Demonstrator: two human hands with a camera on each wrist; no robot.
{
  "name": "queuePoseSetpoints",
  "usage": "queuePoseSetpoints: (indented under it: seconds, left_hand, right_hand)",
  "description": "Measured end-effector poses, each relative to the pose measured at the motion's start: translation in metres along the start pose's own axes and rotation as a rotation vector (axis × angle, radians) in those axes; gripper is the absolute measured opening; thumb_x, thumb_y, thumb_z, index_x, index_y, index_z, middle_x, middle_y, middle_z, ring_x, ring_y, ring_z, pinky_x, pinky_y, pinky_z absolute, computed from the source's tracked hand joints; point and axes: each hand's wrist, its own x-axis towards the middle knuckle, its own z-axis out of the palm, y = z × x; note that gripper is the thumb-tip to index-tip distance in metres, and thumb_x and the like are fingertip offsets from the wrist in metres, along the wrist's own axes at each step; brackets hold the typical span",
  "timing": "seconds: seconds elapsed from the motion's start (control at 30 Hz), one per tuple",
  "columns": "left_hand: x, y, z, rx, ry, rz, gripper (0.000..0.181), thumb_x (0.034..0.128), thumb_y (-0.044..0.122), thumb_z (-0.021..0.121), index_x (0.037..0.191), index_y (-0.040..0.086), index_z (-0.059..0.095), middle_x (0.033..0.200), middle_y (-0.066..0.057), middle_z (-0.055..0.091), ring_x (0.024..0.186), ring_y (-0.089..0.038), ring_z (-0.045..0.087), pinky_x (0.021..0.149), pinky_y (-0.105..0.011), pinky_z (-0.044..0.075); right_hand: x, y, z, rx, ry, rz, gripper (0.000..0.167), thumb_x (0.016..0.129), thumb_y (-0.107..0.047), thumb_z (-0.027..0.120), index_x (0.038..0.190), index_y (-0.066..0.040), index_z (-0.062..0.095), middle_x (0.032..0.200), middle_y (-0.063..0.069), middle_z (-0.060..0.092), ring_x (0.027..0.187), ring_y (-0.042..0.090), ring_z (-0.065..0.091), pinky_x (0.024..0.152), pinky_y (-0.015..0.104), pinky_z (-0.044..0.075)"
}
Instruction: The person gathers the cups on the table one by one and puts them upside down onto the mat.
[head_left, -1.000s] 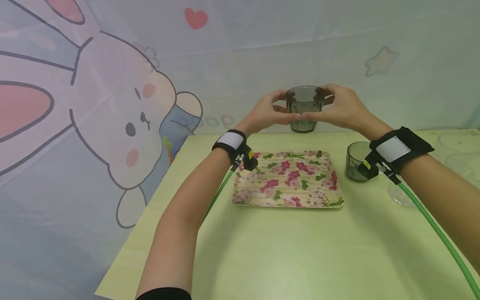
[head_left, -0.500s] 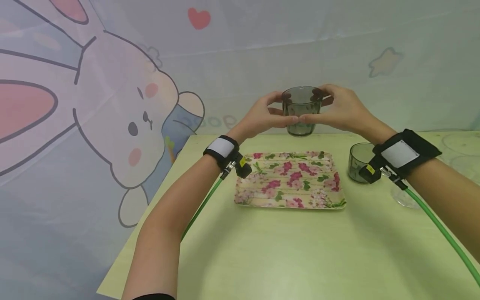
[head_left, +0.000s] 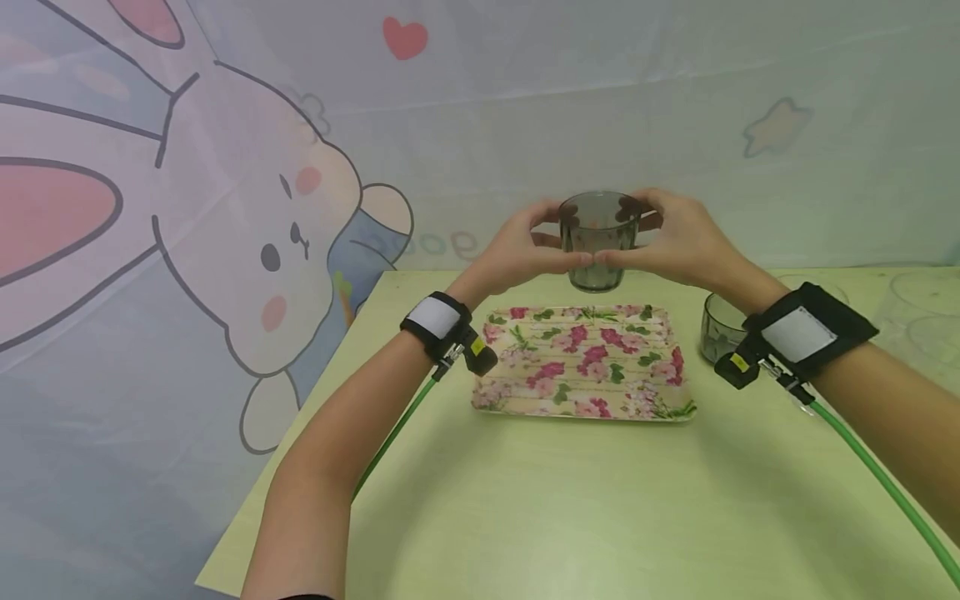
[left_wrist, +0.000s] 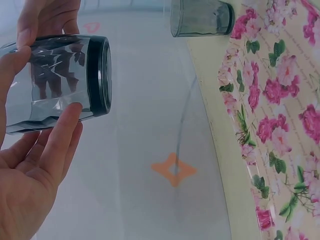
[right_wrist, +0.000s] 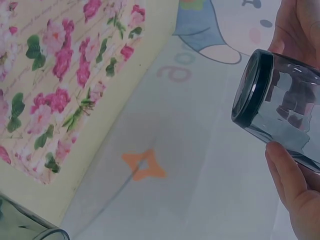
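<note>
Between both hands a smoky grey glass cup (head_left: 597, 242) is held upright in the air, above the back edge of a floral tray (head_left: 585, 362). My left hand (head_left: 517, 246) grips its left side, thumb across the front and fingers behind. From the right my right hand (head_left: 678, 237) grips it the same way, and the two thumbs nearly meet. In the left wrist view the cup (left_wrist: 60, 82) shows its thick base, with fingers along its wall. The right wrist view shows the same cup (right_wrist: 285, 107) between the hands.
A second grey glass cup (head_left: 720, 329) stands right of the tray, partly hidden by the right wrist strap. Faint clear glassware (head_left: 926, 308) stands at the far right of the pale green table (head_left: 585, 508). A printed cloth (head_left: 525, 100) hangs behind.
Both hands have lowered the glass cup somewhat and shifted it slightly left, bringing it nearer the tray. The grip looks the same. The tray has shifted slightly in view along with the background.
</note>
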Motion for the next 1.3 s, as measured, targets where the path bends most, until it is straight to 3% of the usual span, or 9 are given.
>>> queuePoseSetpoints:
  seconds: [0.13,0.67,0.87,1.3]
  left_hand:
    - [0.001,-0.010,0.003,0.027,0.018,0.013,0.080,0.0806,0.026,0.077,0.147,0.020,0.034,0.149,-0.001,0.040,0.123,-0.022,0.055,0.088,-0.027,0.057]
    - [-0.018,-0.029,0.023,0.131,0.043,0.005,0.076,0.0799,0.035,0.077,0.144,0.023,0.038,0.144,0.001,0.044,0.123,-0.021,0.057,0.086,-0.024,0.057]
    - [-0.023,-0.031,0.029,0.113,0.050,0.008,0.074,0.0791,0.036,0.078,0.142,0.026,0.040,0.143,0.004,0.046,0.121,-0.020,0.057,0.084,-0.025,0.058]
    - [-0.031,-0.042,0.041,0.114,0.069,0.031,0.075,0.0769,0.032,0.081,0.141,0.023,0.042,0.140,0.002,0.049,0.119,-0.021,0.060,0.081,-0.023,0.058]
  right_hand:
    - [-0.004,0.002,0.003,-0.005,0.009,-0.009,0.082,0.079,-0.039,0.077,0.141,-0.001,0.040,0.131,0.022,0.052,0.118,0.039,0.054,0.093,0.055,0.049]
    - [-0.024,0.010,0.021,0.008,-0.022,0.043,0.086,0.079,-0.041,0.077,0.145,-0.005,0.036,0.133,0.020,0.051,0.120,0.037,0.053,0.089,0.053,0.053]
    - [-0.030,0.012,0.023,0.011,-0.016,0.038,0.084,0.078,-0.038,0.078,0.144,-0.006,0.038,0.131,0.019,0.053,0.115,0.036,0.056,0.081,0.046,0.058]
    - [-0.042,0.020,0.035,0.079,-0.015,0.036,0.080,0.077,-0.035,0.080,0.141,-0.008,0.041,0.130,0.015,0.052,0.115,0.033,0.058,0.081,0.037,0.060]
